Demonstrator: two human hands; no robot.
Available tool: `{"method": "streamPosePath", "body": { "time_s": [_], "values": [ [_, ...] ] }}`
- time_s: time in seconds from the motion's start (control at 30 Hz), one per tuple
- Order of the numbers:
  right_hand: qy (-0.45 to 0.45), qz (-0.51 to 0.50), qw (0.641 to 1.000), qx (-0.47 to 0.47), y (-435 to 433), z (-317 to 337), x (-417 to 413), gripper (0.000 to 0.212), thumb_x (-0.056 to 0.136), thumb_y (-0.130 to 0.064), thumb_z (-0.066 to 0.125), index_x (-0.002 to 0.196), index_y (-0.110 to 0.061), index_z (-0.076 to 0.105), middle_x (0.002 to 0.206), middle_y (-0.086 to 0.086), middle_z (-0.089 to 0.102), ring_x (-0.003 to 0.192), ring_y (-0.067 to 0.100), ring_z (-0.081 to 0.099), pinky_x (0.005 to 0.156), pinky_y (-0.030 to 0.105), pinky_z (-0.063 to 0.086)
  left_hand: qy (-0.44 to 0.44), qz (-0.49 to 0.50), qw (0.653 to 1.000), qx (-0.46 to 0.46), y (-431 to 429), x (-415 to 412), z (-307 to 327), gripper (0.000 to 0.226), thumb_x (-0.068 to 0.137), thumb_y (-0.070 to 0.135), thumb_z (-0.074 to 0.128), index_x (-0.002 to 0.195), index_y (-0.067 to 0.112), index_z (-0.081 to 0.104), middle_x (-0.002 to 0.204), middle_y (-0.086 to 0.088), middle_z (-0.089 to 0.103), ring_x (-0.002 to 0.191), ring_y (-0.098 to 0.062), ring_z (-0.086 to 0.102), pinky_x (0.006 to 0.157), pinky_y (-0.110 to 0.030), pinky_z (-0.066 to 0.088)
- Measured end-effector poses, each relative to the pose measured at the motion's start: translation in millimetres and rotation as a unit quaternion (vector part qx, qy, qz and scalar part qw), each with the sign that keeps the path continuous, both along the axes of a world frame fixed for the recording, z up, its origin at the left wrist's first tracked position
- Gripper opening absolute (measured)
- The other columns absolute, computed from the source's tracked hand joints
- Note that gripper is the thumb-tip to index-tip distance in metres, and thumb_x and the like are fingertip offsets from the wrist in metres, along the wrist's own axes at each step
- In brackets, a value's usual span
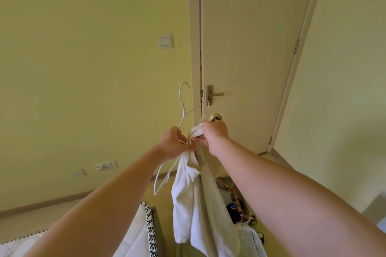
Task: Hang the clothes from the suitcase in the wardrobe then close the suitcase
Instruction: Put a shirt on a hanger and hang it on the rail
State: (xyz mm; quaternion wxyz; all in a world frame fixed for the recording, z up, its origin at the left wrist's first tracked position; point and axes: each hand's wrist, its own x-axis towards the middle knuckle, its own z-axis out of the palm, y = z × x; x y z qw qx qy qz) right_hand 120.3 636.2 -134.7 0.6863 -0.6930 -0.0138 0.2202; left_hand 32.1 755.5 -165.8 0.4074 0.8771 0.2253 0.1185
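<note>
Fingers (183,138) of our left hand (174,146) pinch the white wire hangers (179,93), hook rising above them; our right hand (214,136) clenches the bunched top of a cream-white garment (188,204), which hangs straight below the fingers. We judge we are dressing a hanger. Next we must feed one wire shoulder into the garment's opening, without loosening the right grasp. Colourful clothes (235,202) wait lower down, right of the garment.

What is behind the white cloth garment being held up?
A cream panel door and, lower right, a colourful patterned fabric peeking out. Whatever lies directly behind the white cloth garment is covered.
</note>
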Motion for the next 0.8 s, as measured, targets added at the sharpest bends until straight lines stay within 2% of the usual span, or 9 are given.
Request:
{"method": "streamPosePath", "body": {
  "time_s": [0.07, 0.17, 0.3, 0.37, 0.43, 0.5, 0.6, 0.7, 0.8],
  "values": [
    [0.026, -0.010, 0.998, 0.051, -2, 6, 1, 0.024, 0.095, -0.005, 0.047, 0.118, -0.008, 0.054, 0.107, 0.017, 0.067, 0.056, 0.030, 0.073, 0.068, 0.049, 0.063, 0.029, -0.007, 0.999, 0.023, 1, 2, -11, 0.053, 0.069, 0.030, 0.090, 0.096, 0.017, 0.047, 0.104, 0.000, 0.060, 0.081, -0.016, 0.056, 0.062, -0.026, 0.042],
    [0.002, -0.016, 0.999, 0.041, -4, 9, 5, 0.030, 0.096, -0.005, 0.048, 0.126, -0.010, 0.050, 0.117, 0.014, 0.061, 0.057, 0.030, 0.073, 0.057, 0.040, 0.063, 0.027, -0.005, 0.999, 0.039, 4, 6, -14, 0.042, 0.073, 0.011, 0.081, 0.084, 0.021, 0.041, 0.100, -0.002, 0.057, 0.072, -0.015, 0.048, 0.060, -0.027, 0.042],
    [-0.037, -0.058, 0.998, -0.012, -17, 8, 16, 0.035, 0.095, -0.005, 0.046, 0.126, -0.021, 0.048, 0.119, 0.005, 0.057, 0.070, 0.034, 0.074, 0.048, 0.030, 0.057, 0.014, -0.021, 1.000, -0.015, 16, 9, 3, 0.048, 0.074, -0.005, 0.078, 0.082, 0.019, 0.037, 0.102, -0.003, 0.070, 0.079, -0.023, 0.066, 0.061, -0.028, 0.047],
    [-0.058, -0.078, 0.995, -0.035, -28, 5, 22, 0.039, 0.093, -0.002, 0.045, 0.125, -0.023, 0.049, 0.119, 0.003, 0.055, 0.073, 0.031, 0.073, 0.052, 0.034, 0.061, 0.019, -0.051, 0.997, -0.056, 26, 9, 12, 0.052, 0.069, -0.014, 0.074, 0.080, 0.016, 0.033, 0.103, -0.009, 0.075, 0.078, -0.025, 0.065, 0.065, -0.034, 0.052],
    [-0.075, -0.080, 0.991, -0.081, -36, 1, 26, 0.034, 0.089, -0.001, 0.044, 0.118, -0.017, 0.054, 0.112, 0.008, 0.062, 0.069, 0.031, 0.073, 0.060, 0.041, 0.064, 0.041, -0.085, 0.993, -0.075, 31, 8, 20, 0.053, 0.068, -0.019, 0.070, 0.080, 0.016, 0.032, 0.104, -0.009, 0.076, 0.079, -0.021, 0.062, 0.073, -0.038, 0.053],
    [-0.073, -0.084, 0.986, -0.123, -43, -6, 29, 0.023, 0.086, -0.002, 0.044, 0.098, -0.004, 0.064, 0.092, 0.013, 0.072, 0.069, 0.032, 0.075, 0.069, 0.041, 0.063, 0.040, -0.102, 0.991, -0.082, 32, 10, 27, 0.051, 0.071, -0.019, 0.067, 0.080, 0.017, 0.032, 0.104, -0.007, 0.077, 0.079, -0.018, 0.059, 0.075, -0.032, 0.051],
    [-0.106, -0.062, 0.973, -0.197, -49, -13, 29, 0.020, 0.084, -0.004, 0.049, 0.065, -0.006, 0.053, 0.079, 0.014, 0.071, 0.073, 0.032, 0.070, 0.060, 0.029, 0.048, -0.009, -0.086, 0.989, -0.122, 30, 15, 38, 0.050, 0.077, -0.021, 0.063, 0.077, 0.017, 0.030, 0.104, -0.012, 0.077, 0.080, -0.020, 0.062, 0.077, -0.033, 0.052],
    [-0.160, -0.019, 0.946, -0.281, -50, -17, 31, 0.031, 0.096, -0.013, 0.047, 0.065, -0.009, 0.047, 0.073, 0.009, 0.058, 0.075, 0.031, 0.059, 0.063, 0.028, 0.042, -0.030, -0.074, 0.980, -0.180, 30, 18, 46, 0.050, 0.082, -0.024, 0.060, 0.075, 0.017, 0.031, 0.108, -0.020, 0.074, 0.089, -0.025, 0.066, 0.085, -0.038, 0.053],
    [-0.187, -0.005, 0.933, -0.307, -51, -16, 35, 0.035, 0.100, -0.016, 0.042, 0.066, -0.010, 0.045, 0.082, 0.011, 0.055, 0.081, 0.031, 0.055, 0.068, 0.029, 0.041, -0.022, -0.051, 0.972, -0.227, 35, 21, 47, 0.049, 0.084, -0.029, 0.049, 0.075, 0.017, 0.033, 0.109, -0.025, 0.072, 0.094, -0.028, 0.066, 0.082, -0.032, 0.052]
  ]
}}
